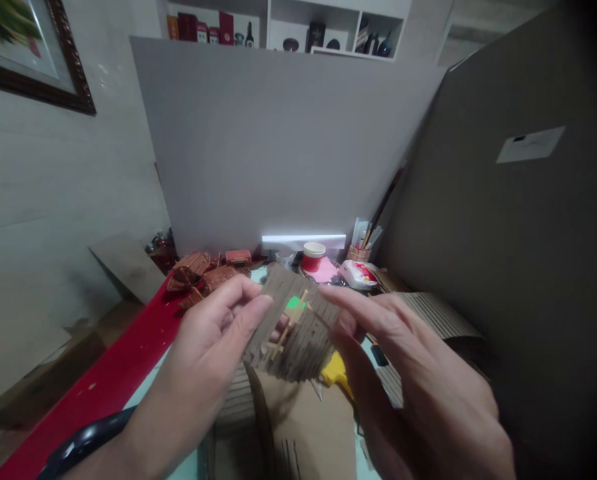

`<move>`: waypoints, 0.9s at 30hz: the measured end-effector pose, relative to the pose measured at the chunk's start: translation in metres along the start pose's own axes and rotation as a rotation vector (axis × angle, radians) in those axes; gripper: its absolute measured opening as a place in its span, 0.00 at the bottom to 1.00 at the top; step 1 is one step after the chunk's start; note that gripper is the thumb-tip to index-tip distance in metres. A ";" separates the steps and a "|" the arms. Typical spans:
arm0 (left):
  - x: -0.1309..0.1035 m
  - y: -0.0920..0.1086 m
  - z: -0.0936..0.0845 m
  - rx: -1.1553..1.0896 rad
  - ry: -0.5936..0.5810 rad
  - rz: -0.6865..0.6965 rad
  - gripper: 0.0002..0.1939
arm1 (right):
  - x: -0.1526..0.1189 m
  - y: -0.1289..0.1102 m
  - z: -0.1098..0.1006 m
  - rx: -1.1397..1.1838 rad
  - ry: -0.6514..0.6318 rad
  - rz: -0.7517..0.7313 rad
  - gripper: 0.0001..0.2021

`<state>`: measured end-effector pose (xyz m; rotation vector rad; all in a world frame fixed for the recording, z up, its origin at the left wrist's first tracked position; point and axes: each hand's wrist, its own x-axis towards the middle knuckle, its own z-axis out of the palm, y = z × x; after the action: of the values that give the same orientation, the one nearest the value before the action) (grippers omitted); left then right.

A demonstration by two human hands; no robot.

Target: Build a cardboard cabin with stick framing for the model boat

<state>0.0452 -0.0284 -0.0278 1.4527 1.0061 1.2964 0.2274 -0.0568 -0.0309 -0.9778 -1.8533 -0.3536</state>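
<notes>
A small brown corrugated cardboard panel [303, 347] is held up in front of me, tilted, its ridged face toward the camera. It has a cut opening, crossed by thin wooden sticks [289, 325]; a bit of green and a fingertip show through. My left hand [218, 340] grips its left side, thumb on the front face and fingers partly behind. At its right edge, my right hand [403, 353] holds with thumb and bent fingers, the index finger stretched along the upper corner. Below lies a larger flat cardboard sheet [318, 420].
Red-brown model pieces [218, 277] lie at the back left. Behind the panel stand a red and white paper cup [313, 257] and a holder with tools [359, 253]. A yellow tool [335, 372] lies beneath my right hand. Corrugated sheets [438, 317] lie right; grey boards [288, 147] rise behind.
</notes>
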 end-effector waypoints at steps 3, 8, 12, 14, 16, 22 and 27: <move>0.000 0.000 -0.001 -0.008 -0.017 -0.019 0.13 | 0.002 0.003 -0.002 0.096 -0.043 0.046 0.16; -0.001 -0.002 -0.002 0.034 -0.002 -0.021 0.15 | 0.002 0.008 -0.004 0.295 -0.060 0.098 0.16; 0.000 -0.002 -0.003 0.030 -0.022 -0.025 0.14 | 0.004 0.005 -0.006 0.369 -0.078 0.206 0.16; 0.000 -0.002 -0.003 0.023 -0.023 -0.022 0.14 | 0.006 0.003 -0.007 0.401 -0.095 0.244 0.17; 0.001 -0.002 -0.003 0.026 -0.010 -0.020 0.14 | 0.008 0.003 -0.008 0.411 -0.106 0.244 0.17; 0.001 -0.009 -0.003 -0.028 0.024 -0.058 0.14 | 0.009 0.004 -0.009 0.496 -0.057 0.326 0.11; 0.003 -0.010 0.000 -0.145 0.019 -0.132 0.13 | 0.008 0.001 -0.009 0.542 -0.001 0.388 0.03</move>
<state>0.0459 -0.0236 -0.0365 1.2463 0.9819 1.2624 0.2320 -0.0583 -0.0195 -0.9187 -1.5856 0.3679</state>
